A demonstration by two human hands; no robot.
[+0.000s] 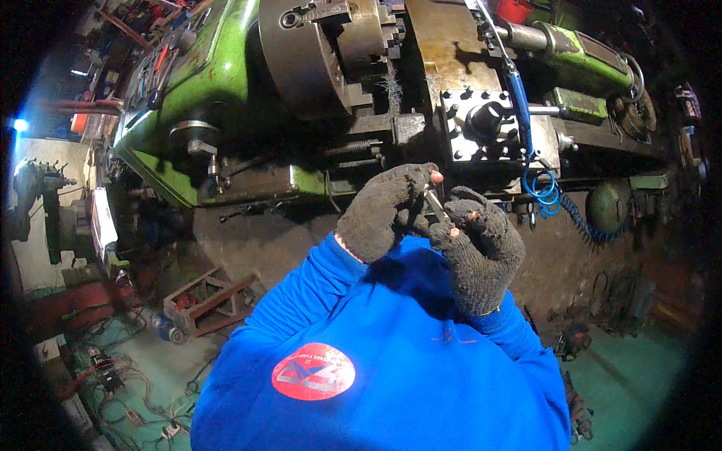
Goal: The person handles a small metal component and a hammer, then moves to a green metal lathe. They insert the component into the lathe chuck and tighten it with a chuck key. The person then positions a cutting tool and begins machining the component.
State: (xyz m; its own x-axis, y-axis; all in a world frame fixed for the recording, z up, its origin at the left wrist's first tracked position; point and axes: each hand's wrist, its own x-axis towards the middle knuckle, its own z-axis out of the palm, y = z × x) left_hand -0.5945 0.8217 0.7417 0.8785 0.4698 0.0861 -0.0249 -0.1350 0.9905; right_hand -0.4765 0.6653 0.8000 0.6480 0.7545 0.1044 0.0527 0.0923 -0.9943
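In front of my chest, my two hands meet in dark, worn knit gloves with bare fingertips. A small, slim metal piece (434, 204) lies between them; its exact kind cannot be made out. My left hand (382, 213) is closed, pinching the piece's upper end between thumb and fingers. Curled inward, my right hand (487, 252) grips the lower end. Just beyond them stands a green metal lathe, with its large chuck (301, 68) to the left and a square tool post (481, 124) to the right.
A blue air gun (517, 94) hangs over the tool post, its coiled blue hose (541, 192) dangling below. At right is the green tailstock (590, 64). A crank handle (201, 146) juts from the headstock. A rusty red frame (214, 301) and loose cables (135, 383) lie on the floor at left.
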